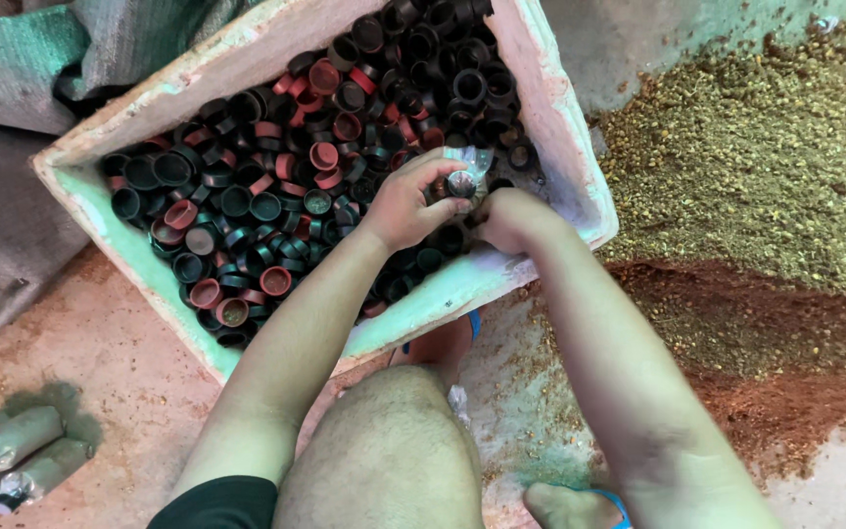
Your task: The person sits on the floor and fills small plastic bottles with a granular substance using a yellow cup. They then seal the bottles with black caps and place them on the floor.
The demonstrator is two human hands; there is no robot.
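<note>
Your left hand (405,204) is curled over the near part of the white foam box (540,93), thumb and fingers pinched narrow around a small round dark cap with a pale top (461,183). The cap sits right between your two hands, just above the heap of loose caps. Your right hand (513,217) is closed in a loose fist just beside it, touching a bit of crinkled clear plastic wrap (477,164) that pokes up behind the cap; what your right fingers grip below is hidden, so I cannot tell exactly what they hold.

The box is tilted toward you and filled with a pile of small black and dark red plastic caps (276,186), most lying open side up. Your bare knee (394,441) rises below the box. To your right, a spread of greenish-brown granular material (766,167) covers the floor, shading into reddish-brown powder (785,402) nearer you. At lower left lie a few plastic-wrapped pale cylinders (12,451). Grey-green cloth (12,69) is bunched behind the box.
</note>
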